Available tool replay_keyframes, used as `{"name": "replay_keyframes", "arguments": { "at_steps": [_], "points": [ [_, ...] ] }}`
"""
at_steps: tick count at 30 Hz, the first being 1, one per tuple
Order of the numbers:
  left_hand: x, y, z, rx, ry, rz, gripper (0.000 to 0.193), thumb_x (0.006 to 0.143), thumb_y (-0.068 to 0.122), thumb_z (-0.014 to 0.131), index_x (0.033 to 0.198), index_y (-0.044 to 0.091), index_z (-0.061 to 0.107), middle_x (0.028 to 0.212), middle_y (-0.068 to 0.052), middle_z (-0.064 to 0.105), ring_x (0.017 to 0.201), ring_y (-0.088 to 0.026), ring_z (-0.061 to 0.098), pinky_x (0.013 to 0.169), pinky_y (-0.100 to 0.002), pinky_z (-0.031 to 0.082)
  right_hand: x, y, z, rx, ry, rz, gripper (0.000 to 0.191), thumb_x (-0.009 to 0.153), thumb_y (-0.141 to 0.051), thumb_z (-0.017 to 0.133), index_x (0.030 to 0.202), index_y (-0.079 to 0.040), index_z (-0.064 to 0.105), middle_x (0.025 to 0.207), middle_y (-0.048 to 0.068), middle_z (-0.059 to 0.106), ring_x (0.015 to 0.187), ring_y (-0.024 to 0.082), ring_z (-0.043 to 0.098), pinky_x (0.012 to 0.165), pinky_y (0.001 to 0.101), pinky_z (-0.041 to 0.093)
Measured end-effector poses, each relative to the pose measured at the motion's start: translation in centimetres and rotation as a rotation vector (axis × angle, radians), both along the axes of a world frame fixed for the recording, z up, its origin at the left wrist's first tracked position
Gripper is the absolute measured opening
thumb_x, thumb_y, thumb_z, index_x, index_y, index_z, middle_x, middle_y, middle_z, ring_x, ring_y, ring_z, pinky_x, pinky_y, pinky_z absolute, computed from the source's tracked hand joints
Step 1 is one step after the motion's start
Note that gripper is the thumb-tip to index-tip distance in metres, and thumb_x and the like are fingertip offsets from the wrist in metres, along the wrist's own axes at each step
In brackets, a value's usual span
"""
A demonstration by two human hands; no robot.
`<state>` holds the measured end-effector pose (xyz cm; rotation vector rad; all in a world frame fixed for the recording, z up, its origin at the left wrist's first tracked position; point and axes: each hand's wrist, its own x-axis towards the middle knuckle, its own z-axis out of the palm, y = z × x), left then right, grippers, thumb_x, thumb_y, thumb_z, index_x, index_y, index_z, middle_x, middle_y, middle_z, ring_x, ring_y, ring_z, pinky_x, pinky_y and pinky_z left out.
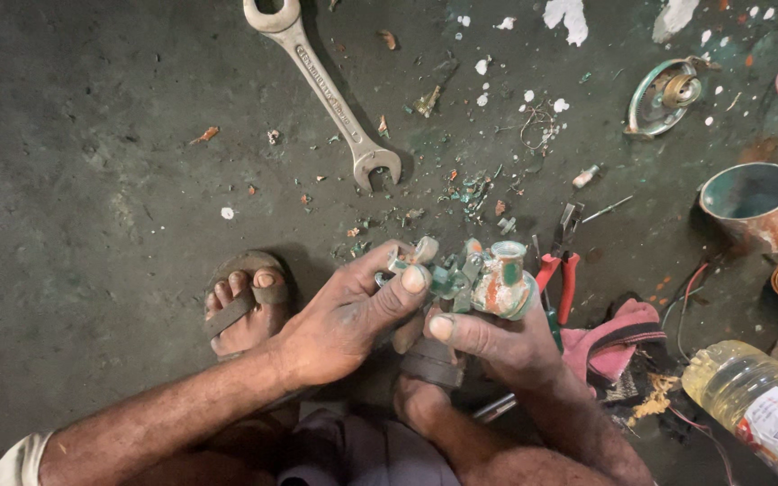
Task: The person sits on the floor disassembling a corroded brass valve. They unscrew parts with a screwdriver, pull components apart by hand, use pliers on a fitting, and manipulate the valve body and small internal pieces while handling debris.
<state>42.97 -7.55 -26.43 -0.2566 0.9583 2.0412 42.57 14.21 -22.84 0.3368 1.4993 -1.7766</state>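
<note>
Both my hands meet over a dirty, green-painted metal fitting [497, 277] held just above the floor. My right hand [502, 342] cups its rounded body from below, thumb pressed on the side. My left hand [353, 310] pinches the smaller end of the fitting [425, 265] between thumb and fingers. Flakes of green paint [470, 193] lie scattered on the floor just beyond it. Both hands are grimy.
A large open-ended spanner [326, 90] lies on the dark floor ahead. Red-handled pliers [562, 261] rest right of the hands, beside a pink rag [614, 337]. A metal cup [754, 205], a round lid [664, 94], and a plastic bottle [763, 405] sit right. My sandalled foot [245, 306] is left.
</note>
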Motion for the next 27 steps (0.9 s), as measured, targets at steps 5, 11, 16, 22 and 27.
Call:
{"name": "replay_keyframes", "arguments": {
  "at_steps": [5,11,16,22,27],
  "points": [
    [-0.5,0.2,0.3,-0.047,0.056,0.002,0.04,0.106,0.043,0.052,0.119,0.006,0.058,0.089,0.005,0.058,0.082,-0.003,0.051,0.072,-0.024,0.047,-0.3,-0.1,0.1,-0.051,-0.067,-0.065,0.033,0.084,-0.011,0.075,0.113,0.005,0.068,0.09,0.016,0.077,0.082,0.024,0.076,0.073,0.035,0.06],
    [-0.3,0.2,0.5,-0.047,0.03,-0.015,0.038,0.105,0.043,0.051,0.116,0.007,0.058,0.08,0.004,0.058,0.072,-0.005,0.052,0.065,-0.024,0.045,0.3,0.4,0.0,-0.035,-0.042,-0.053,0.031,0.086,-0.01,0.076,0.111,0.006,0.069,0.094,0.015,0.076,0.086,0.021,0.072,0.075,0.0335,0.058],
    [-0.4,0.2,0.7,-0.089,0.066,-0.031,0.04,0.106,0.044,0.051,0.114,0.006,0.059,0.076,0.004,0.056,0.071,-0.005,0.05,0.064,-0.024,0.043,0.4,0.5,-0.3,0.013,-0.015,-0.019,0.027,0.085,-0.012,0.076,0.106,0.005,0.071,0.089,0.015,0.078,0.082,0.02,0.071,0.07,0.0322,0.056],
    [-0.7,-0.1,0.7,-0.067,0.023,-0.031,0.043,0.104,0.044,0.052,0.122,0.006,0.059,0.077,0.004,0.057,0.071,-0.005,0.05,0.063,-0.024,0.044,0.2,0.0,-0.2,-0.02,-0.048,-0.03,0.027,0.086,-0.012,0.076,0.105,0.005,0.07,0.088,0.014,0.078,0.08,0.02,0.073,0.07,0.0324,0.056],
    [-0.6,-0.4,1.1,-0.156,0.1,-0.043,0.043,0.103,0.043,0.052,0.126,0.009,0.06,0.076,0.005,0.059,0.069,-0.005,0.051,0.063,-0.024,0.044,0.8,0.9,-0.7,0.024,-0.045,-0.05,0.034,0.088,-0.013,0.075,0.113,0.009,0.069,0.093,0.014,0.075,0.079,0.019,0.068,0.07,0.0326,0.055]
  ]
}}
